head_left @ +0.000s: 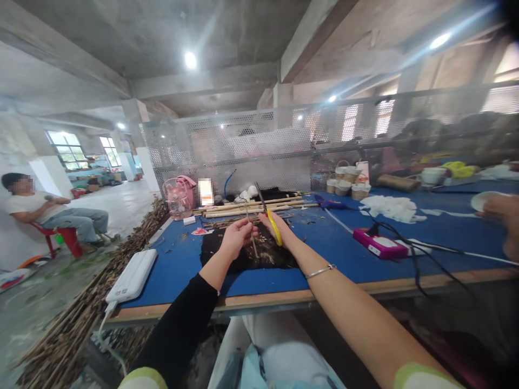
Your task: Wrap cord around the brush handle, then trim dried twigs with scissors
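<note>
Above the black cloth, near the middle of the bench's front edge: a thin stick, its lower end slanting toward that edge; whether it touches the cloth I cannot tell.
Left hand: closed, pinching the stick between thumb and fingers.
Right hand: closed around the yellow-handled scissors, just beside the left; the dark blades point toward the back edge, and their gap is too blurred to tell.
Pale rods: lying lengthwise behind the cloth, toward the back edge.
Back left corner: a pink bag.
Front left corner: a white power bank with a cable plugged in.
Right half of the bench: a magenta power strip, with paper cups and white fluffy material farther back.
Right edge of view: another person's blurred hand near a pale round object.
Floor beside the bench's left edge: heaped brown twigs; beyond them, a seated person.
</note>
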Tool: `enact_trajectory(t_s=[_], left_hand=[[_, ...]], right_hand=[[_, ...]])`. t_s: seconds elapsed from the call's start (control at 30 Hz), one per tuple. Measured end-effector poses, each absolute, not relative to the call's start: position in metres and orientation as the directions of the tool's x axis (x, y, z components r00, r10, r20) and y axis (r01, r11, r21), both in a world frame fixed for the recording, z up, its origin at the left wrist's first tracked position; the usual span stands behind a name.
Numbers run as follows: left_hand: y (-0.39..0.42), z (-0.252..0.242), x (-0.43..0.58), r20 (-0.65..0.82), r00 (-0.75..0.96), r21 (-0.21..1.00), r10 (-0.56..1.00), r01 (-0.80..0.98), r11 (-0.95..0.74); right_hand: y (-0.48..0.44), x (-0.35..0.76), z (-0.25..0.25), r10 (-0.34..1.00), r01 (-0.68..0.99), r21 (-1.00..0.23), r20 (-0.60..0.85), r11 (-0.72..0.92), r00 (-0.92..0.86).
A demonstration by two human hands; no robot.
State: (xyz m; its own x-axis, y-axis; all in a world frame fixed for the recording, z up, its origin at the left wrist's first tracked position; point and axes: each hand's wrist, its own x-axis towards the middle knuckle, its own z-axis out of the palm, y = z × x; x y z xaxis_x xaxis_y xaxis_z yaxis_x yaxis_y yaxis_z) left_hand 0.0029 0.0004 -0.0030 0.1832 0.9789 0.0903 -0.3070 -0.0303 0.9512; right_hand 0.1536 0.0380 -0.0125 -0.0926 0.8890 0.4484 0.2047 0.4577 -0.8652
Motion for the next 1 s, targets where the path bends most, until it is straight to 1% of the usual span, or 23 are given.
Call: enact_trajectory(t_s=[0.07, 0.13, 0.23, 0.3, 0.43, 0.57, 0.77, 1.0], left_hand=[[0.002, -0.002, 0.000, 0.118, 0.143, 0.942, 0.983, -0.330, -0.065], [0.003, -0.002, -0.002, 0.135, 0.118, 0.935, 0.984, -0.344, -0.087], [0.002, -0.003, -0.002, 0.166, 0.113, 0.930, 0.980, -0.349, -0.117], [0.002, -0.003, -0.001, 0.182, 0.126, 0.929, 0.975, -0.347, -0.128], [0.000, -0.002, 0.001, 0.194, 0.129, 0.932, 0.972, -0.333, -0.142], [-0.002, 0.000, 0.001, 0.241, 0.125, 0.924, 0.962, -0.332, -0.188], [-0.005, 0.001, 0.002, 0.191, 0.138, 0.944, 0.972, -0.296, -0.143], [-0.005, 0.001, 0.003, 0.217, 0.153, 0.939, 0.964, -0.301, -0.163]], right_hand=[[0.037, 0.155, -0.013, 0.886, 0.272, -0.844, 0.452, 0.462, -0.103], [0.035, 0.154, -0.014, 0.890, 0.317, -0.832, 0.422, 0.455, -0.171], [0.030, 0.150, -0.013, 0.887, 0.373, -0.810, 0.366, 0.453, -0.283], [0.026, 0.148, -0.011, 0.884, 0.393, -0.801, 0.345, 0.452, -0.315], [0.022, 0.149, -0.007, 0.872, 0.401, -0.785, 0.348, 0.472, -0.345], [0.023, 0.151, -0.008, 0.851, 0.410, -0.757, 0.369, 0.508, -0.374], [0.024, 0.150, -0.012, 0.837, 0.443, -0.715, 0.404, 0.540, -0.368], [0.022, 0.147, -0.015, 0.806, 0.454, -0.668, 0.459, 0.590, -0.373]])
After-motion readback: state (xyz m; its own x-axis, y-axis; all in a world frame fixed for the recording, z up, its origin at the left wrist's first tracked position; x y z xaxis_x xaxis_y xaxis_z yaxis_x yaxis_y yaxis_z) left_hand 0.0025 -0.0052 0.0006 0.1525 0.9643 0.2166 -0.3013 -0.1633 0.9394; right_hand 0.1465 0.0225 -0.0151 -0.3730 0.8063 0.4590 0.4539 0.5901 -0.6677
